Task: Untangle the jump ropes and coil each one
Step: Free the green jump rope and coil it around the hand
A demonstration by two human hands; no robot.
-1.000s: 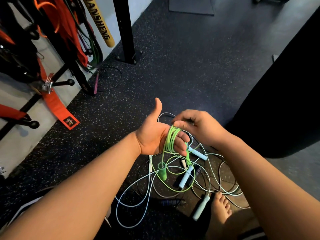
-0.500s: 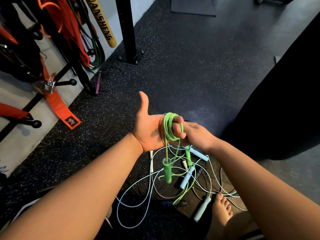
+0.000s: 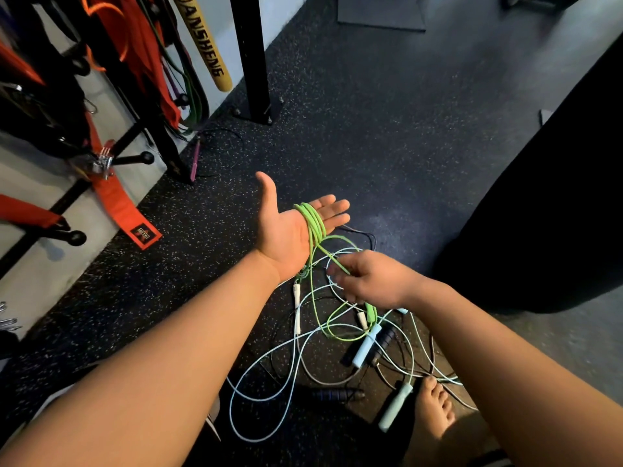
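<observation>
My left hand (image 3: 290,227) is held palm up with its fingers straight, and several turns of the green jump rope (image 3: 312,220) are wound round it. My right hand (image 3: 367,279) is just below and to the right, pinching a strand of the green rope that runs down from the coil. More green rope loops to the floor, ending at a green handle (image 3: 371,311) under my right hand. A pale blue rope (image 3: 266,396) with pale blue handles (image 3: 365,345) and a black rope with a dark handle (image 3: 332,396) lie tangled on the floor below.
A rack with orange straps (image 3: 114,200) and bands stands at the left against the wall, beside a black post (image 3: 251,55). A large black bag (image 3: 553,210) fills the right. My bare foot (image 3: 435,409) rests beside the rope pile on the dark speckled floor.
My left hand has opened flat with its fingers straight. My right hand has come off the coil and dropped down and to the right, drawing a green strand with it.
</observation>
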